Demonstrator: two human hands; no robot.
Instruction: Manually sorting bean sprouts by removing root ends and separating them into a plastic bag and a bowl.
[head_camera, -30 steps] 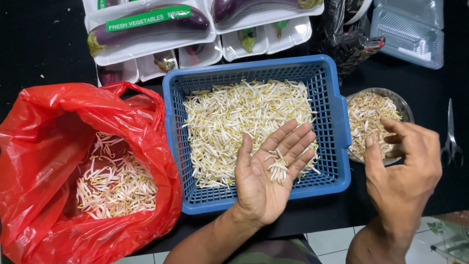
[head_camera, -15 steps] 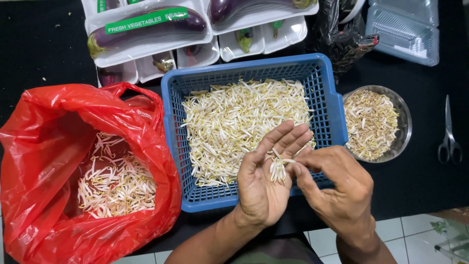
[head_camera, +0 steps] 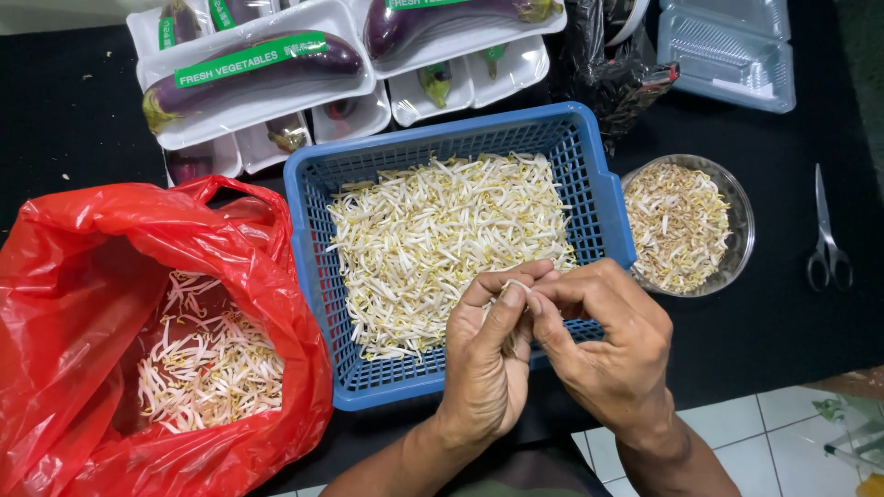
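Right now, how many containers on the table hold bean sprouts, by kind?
Red plastic bag: 1
Blue basket: 1
Clear bowl: 1
Total: 3
Both hands pinch sprouts over the basket's near edge.

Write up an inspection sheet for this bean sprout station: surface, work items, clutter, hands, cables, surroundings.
Surface: black table, a few pale specks at far left.
Work items: blue basket holding a heap of bean sprouts; glass bowl of sprout trimmings to its right; red plastic bag, open, more sprouts inside.
Clutter: white trays of eggplants behind the basket; scissors at right; clear plastic container; dark bag.
Hands: left hand and right hand meet over the basket's near edge, fingertips pinching a sprout.
Cables: nothing seen.
Surroundings: white tiled floor below the table edge.
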